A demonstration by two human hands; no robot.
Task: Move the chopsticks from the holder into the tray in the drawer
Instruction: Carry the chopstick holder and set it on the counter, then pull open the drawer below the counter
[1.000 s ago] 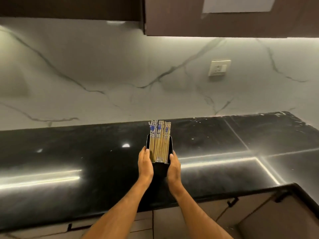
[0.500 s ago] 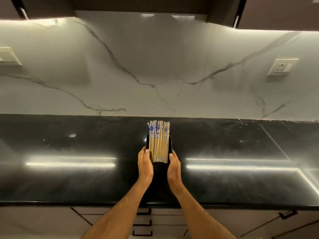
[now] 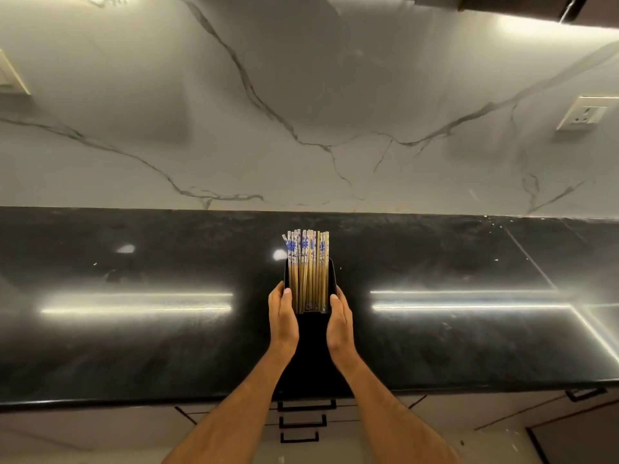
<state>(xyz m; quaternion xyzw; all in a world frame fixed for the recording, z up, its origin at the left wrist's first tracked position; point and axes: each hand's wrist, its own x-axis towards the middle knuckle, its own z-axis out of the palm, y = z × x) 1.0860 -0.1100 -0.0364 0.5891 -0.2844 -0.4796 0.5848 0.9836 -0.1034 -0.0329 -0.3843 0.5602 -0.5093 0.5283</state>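
A black holder (image 3: 310,333) stands upright on the black countertop (image 3: 134,346), filled with several wooden chopsticks (image 3: 308,272) whose tops are white with blue flowers. My left hand (image 3: 283,321) presses against the holder's left side and my right hand (image 3: 340,324) against its right side, thumbs at the rim. Below the counter edge sit stacked drawers with black handles (image 3: 303,421); all look shut. No tray is in view.
A white marble backsplash rises behind the counter, with a wall socket (image 3: 584,113) at right and a switch plate (image 3: 10,78) at far left. Dark upper cabinets hang top right. More cabinet doors with a handle (image 3: 586,393) lie lower right.
The view has swung left along the counter and tilted down, bringing the drawers below into sight. Both hands keep the same grip on the holder, which stays centred before me.
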